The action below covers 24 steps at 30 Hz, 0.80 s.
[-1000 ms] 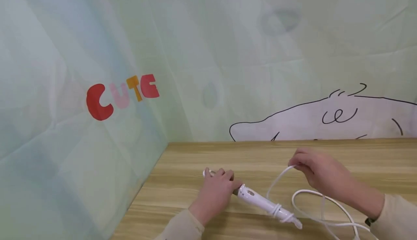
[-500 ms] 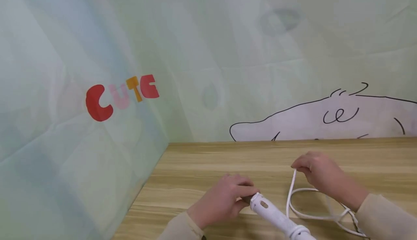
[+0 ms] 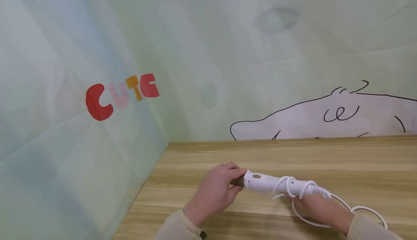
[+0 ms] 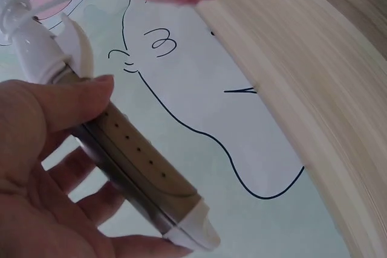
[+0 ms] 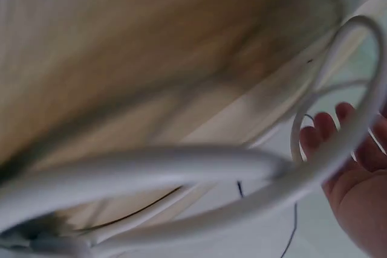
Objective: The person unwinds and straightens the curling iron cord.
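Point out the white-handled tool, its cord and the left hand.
White-handled tool [image 3: 265, 183]: head view, on the bare part of its handle.
Cord [image 5: 151, 168]: right wrist view, on a stretch close to the camera.
Left hand [image 3: 213, 190]: head view, on the back of the hand.

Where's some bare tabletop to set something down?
The tabletop is bare along its back edge, between the printed backdrop and the styling iron, and left of the left hand. It's crowded at front right, where white cord loops near the right hand.
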Available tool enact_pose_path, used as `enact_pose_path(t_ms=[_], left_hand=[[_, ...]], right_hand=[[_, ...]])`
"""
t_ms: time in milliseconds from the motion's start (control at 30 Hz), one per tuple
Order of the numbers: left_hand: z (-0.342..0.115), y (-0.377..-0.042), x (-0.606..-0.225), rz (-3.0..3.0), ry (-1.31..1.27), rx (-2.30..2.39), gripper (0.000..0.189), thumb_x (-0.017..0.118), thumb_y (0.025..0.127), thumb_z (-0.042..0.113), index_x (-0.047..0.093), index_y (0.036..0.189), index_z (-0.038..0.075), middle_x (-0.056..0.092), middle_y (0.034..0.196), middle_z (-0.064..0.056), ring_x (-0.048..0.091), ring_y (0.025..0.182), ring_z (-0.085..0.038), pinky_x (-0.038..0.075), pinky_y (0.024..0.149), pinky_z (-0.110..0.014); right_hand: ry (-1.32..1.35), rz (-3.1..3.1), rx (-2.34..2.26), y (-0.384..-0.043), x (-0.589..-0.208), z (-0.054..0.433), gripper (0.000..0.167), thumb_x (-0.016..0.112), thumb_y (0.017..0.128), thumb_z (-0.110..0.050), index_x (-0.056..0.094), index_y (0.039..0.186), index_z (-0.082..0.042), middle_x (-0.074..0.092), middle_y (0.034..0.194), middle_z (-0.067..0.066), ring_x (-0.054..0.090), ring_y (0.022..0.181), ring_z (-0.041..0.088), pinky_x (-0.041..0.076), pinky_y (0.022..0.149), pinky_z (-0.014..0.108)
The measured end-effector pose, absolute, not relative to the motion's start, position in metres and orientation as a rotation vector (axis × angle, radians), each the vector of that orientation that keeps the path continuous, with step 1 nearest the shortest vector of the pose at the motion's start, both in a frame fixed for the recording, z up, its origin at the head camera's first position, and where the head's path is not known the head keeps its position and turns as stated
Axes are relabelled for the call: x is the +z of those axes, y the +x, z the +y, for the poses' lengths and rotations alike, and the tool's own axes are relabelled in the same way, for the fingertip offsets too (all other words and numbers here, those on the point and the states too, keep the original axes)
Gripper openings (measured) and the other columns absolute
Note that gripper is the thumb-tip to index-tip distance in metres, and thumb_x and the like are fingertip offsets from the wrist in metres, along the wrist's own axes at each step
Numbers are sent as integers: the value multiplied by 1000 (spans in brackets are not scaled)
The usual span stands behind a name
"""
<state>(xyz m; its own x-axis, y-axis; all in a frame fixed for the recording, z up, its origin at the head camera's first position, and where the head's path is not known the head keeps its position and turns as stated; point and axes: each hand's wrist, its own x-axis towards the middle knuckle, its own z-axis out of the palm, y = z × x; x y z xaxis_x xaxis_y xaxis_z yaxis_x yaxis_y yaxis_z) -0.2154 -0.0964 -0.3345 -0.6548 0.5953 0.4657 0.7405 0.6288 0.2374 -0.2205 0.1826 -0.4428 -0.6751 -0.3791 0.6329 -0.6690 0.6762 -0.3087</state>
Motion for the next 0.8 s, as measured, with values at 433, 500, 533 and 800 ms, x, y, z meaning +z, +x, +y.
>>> enact_pose_path(t_ms=[433,500,533,800], left_hand=[[-83,-214,-337,-2505,-828,-387,26,83,78,13,76,103,18,66,85,2,58,67,-14,47,57,-28],[-81,-213,-339,-2514,-813,-368,26,83,79,14,75,103,17,63,82,3,56,64,-13,45,54,-26],[-80,-213,-339,-2517,-805,-356,25,82,79,14,75,104,17,63,82,3,55,63,-12,44,52,-26],[-80,-218,-345,-2556,-618,-146,26,79,82,17,72,107,21,60,84,0,60,73,-19,47,54,-44]], right_hand=[[777,-2147,1710,-176,-405,131,18,70,88,4,68,105,-1,71,99,8,68,91,10,56,76,27],[760,-2115,1748,-174,-409,125,17,71,86,7,67,102,1,70,96,8,68,88,8,57,73,28],[760,-2108,1762,-173,-411,123,17,71,86,6,67,102,1,69,96,7,68,87,8,57,72,28],[1092,-2077,1839,-157,-412,126,31,60,89,16,52,118,8,63,91,9,67,77,14,57,63,34]])
